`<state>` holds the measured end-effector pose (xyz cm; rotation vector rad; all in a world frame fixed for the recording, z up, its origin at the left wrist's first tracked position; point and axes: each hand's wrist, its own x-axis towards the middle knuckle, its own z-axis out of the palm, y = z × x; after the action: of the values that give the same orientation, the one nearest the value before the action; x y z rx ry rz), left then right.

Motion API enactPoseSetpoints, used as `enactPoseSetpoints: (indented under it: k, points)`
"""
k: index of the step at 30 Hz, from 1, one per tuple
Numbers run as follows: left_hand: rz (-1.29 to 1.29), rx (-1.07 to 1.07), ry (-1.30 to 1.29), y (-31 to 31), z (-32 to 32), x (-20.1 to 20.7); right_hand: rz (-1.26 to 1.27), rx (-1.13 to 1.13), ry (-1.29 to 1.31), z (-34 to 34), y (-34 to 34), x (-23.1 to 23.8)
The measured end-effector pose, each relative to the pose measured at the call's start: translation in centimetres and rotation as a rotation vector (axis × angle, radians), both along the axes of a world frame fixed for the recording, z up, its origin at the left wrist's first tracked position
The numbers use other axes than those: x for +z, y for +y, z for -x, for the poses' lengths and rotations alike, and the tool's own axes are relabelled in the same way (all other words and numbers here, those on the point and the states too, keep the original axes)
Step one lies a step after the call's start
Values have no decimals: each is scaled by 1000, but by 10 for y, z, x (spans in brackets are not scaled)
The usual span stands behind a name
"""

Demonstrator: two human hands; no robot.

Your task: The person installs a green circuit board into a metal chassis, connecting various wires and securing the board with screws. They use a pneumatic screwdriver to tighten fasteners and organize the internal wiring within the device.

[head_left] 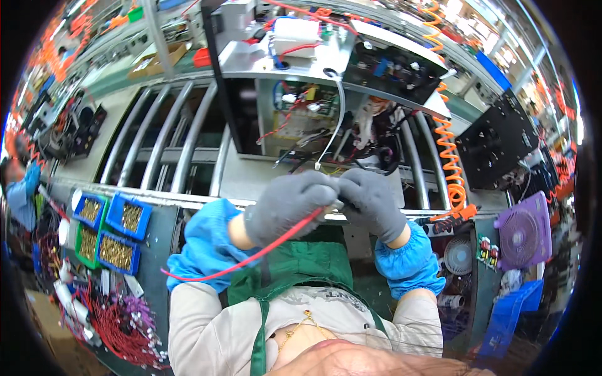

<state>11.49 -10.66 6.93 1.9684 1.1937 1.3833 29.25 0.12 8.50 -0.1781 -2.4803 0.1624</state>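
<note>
A red wire [251, 255] runs from between two gloved hands down toward the person's left. The left hand [288, 207] and right hand [371, 202] meet fingertip to fingertip, both pinched shut on the wire's upper end, just below an open metal box [301, 94] full of wiring. Blue trays [128, 216] of small brass parts sit off to the left.

**Hands at the bench edge, chassis beyond**

The left hand [290, 212] and right hand [370, 203] meet fingertip to fingertip before the open grey metal chassis [313, 119]. A thin red wire [251, 257] trails leftward below. Blue plastic trays of brass parts [119, 235] lie left; a purple plastic fan [522, 230] stands right.
</note>
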Motion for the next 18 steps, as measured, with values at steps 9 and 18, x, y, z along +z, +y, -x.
enactPoseSetpoints:
  k: [9,18]
  points:
    - [-131,-39,330,43,-23,-8,-188,-282,1,-35,38,-4]
    - [-327,268,65,74,-11,2,-170,-402,406,-47,73,24]
